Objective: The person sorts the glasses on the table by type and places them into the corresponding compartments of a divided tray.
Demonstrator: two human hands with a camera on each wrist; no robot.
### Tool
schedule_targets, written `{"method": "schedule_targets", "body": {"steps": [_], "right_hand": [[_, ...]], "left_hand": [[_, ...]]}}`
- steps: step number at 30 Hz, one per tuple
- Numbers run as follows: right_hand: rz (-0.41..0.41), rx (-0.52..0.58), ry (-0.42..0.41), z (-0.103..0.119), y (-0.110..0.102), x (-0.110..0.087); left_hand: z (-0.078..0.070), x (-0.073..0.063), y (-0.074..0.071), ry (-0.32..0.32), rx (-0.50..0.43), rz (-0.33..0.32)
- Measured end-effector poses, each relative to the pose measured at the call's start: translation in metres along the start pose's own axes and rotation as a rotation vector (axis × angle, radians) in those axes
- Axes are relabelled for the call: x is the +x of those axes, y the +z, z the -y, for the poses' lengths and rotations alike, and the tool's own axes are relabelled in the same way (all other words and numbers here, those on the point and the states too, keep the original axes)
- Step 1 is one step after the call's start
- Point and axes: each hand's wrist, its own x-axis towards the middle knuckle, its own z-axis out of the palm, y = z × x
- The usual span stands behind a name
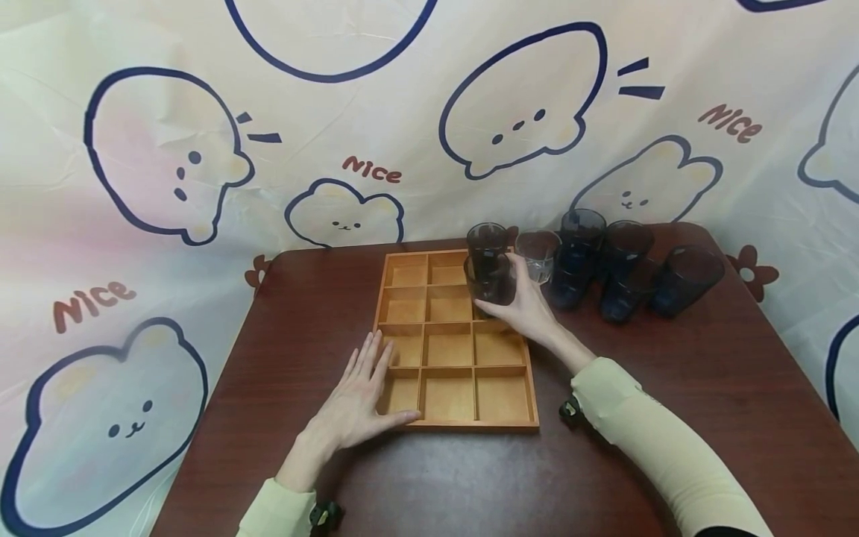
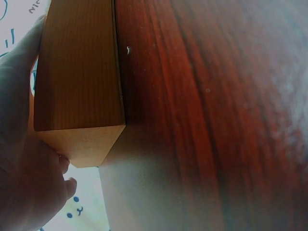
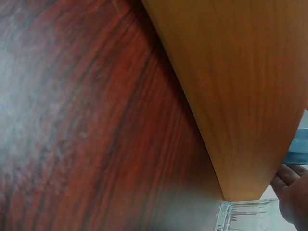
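Observation:
My right hand (image 1: 526,306) grips a dark tinted drinking glass (image 1: 486,283) over the second compartment from the back in the right column of a wooden divided box (image 1: 537,427). Behind it a similar dark glass (image 1: 488,237) stands in the back right compartment. A clear ribbed glass (image 1: 539,261) is close beside the right hand, outside the box. At the box's front left, my left hand (image 1: 356,391) rests with fingers extended along the left rim and the thumb on the front edge. In the left wrist view, that hand (image 2: 19,154) lies along the box's corner (image 2: 79,72).
Several dark blue glasses (image 1: 686,280) stand grouped at the back right of the brown wooden table (image 1: 470,477). A patterned cloth (image 1: 335,119) hangs behind the table and along its sides. The box's side wall (image 3: 240,86) fills much of the right wrist view.

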Motion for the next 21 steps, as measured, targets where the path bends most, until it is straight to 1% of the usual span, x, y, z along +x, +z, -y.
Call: {"method": "schedule_targets", "body": {"steps": [1, 2, 3, 6, 8, 10, 14, 16, 19, 21], "right_hand": [[0.001, 0.012, -0.001, 0.005, -0.002, -0.001], [-0.003, 0.027, -0.008, 0.005, -0.002, -0.002], [-0.011, 0.023, -0.015, 0.001, 0.0, -0.002], [-0.021, 0.025, -0.023, -0.001, 0.001, -0.003], [-0.02, 0.028, -0.017, -0.002, 0.002, -0.004], [-0.003, 0.036, -0.001, 0.007, -0.001, -0.005], [-0.001, 0.026, 0.001, 0.006, 0.0, -0.005], [-0.016, 0.018, -0.006, 0.002, 0.002, -0.005], [-0.037, 0.025, -0.038, -0.011, 0.006, -0.004], [-0.039, 0.01, -0.044, -0.023, 0.009, -0.003]], "left_hand": [[0.0, 0.0, 0.0, 0.001, 0.0, -0.003], [0.0, 0.0, 0.0, 0.001, 0.0, -0.004], [-0.001, 0.0, 0.0, 0.001, 0.001, -0.003], [-0.001, 0.0, 0.0, -0.001, 0.0, 0.0], [-0.001, 0.001, 0.0, -0.003, 0.0, 0.004], [-0.001, 0.0, 0.0, -0.006, -0.002, 0.008], [-0.001, 0.0, 0.001, -0.003, 0.001, -0.002], [-0.001, 0.0, 0.001, -0.001, 0.003, -0.005], [0.0, 0.001, 0.001, 0.003, 0.01, -0.007], [-0.001, 0.001, 0.001, 0.003, 0.011, -0.005]]}}
